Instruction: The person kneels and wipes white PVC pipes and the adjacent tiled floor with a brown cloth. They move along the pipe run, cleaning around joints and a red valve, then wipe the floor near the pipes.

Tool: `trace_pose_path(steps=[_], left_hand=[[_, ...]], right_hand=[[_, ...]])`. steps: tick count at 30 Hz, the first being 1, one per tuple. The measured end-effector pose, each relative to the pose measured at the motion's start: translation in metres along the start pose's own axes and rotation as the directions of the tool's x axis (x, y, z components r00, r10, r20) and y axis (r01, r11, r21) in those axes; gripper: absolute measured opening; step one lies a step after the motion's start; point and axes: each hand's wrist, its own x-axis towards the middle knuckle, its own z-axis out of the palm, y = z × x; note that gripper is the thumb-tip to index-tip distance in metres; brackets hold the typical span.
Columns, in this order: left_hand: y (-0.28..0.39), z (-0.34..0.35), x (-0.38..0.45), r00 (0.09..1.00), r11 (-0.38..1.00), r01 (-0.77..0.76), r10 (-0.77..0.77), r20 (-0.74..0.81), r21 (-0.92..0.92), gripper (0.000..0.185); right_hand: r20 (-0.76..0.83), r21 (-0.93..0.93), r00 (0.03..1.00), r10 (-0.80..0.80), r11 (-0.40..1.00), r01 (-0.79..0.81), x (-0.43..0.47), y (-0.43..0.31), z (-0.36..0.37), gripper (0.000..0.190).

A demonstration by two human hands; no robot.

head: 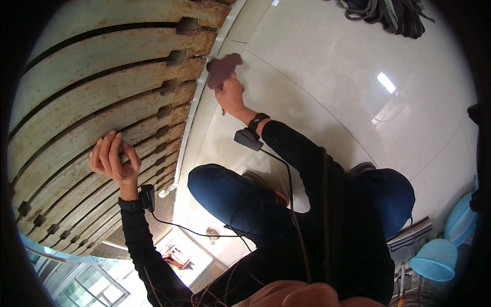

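My right hand (231, 94) grips a bunched maroon cloth (223, 71). It is beside a white pipe-like edge (192, 111) at the foot of a large, rust-stained slatted panel (103, 73), which looks like an old radiator. The cloth is slightly blurred; whether it touches the edge I cannot tell. My left hand (115, 157) is at the slats with bent fingers, and no object shows in it. Contact between its fingertips and the slats is hard to judge. Each wrist wears a black strap with a cabled box.
Pale glossy floor tiles (330, 73) spread to the right. Dark mop strands (387, 17) lie at the top. Light-blue plastic baskets (433, 261) stand near a grey rack-like object (402, 249) at lower right. My bent knees (218, 188) are below my hands; a window (92, 284) shows at lower left.
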Motion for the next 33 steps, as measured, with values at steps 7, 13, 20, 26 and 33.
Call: trace_pose_path(steps=[7, 13, 20, 26, 33], left_hand=[[-0.003, 0.000, -0.002, 1.000, 1.000, -0.006, 0.006, 0.002, 0.002, 0.022], [-0.006, 0.003, -0.005, 0.998, 0.999, -0.004, 0.001, -0.059, -0.043, 0.025], [0.025, -0.006, 0.021, 0.990, 0.960, 0.049, -0.084, -0.115, -0.275, 0.025], [0.109, 0.033, 0.069, 0.900, 0.460, 0.412, -0.071, 0.430, -0.786, 0.034], [0.188, 0.106, 0.160, 0.392, -0.866, 0.500, 0.241, 0.888, 0.014, 0.037]], right_hand=[[0.229, 0.483, 0.882, 0.412, 0.738, -0.471, 0.013, -0.014, 0.031, 0.049], [0.663, 0.748, 0.737, 0.132, -0.157, -0.644, 0.077, 0.002, -0.045, 0.022], [0.392, 0.920, 0.915, -0.098, 0.018, -0.392, 0.051, -0.034, -0.153, 0.061], [0.430, 0.866, 0.861, -0.273, -0.143, -0.478, 0.055, -0.089, -0.213, 0.068], [0.530, 0.717, 0.827, 0.188, 0.420, -0.556, 0.067, -0.187, -0.261, 0.050]])
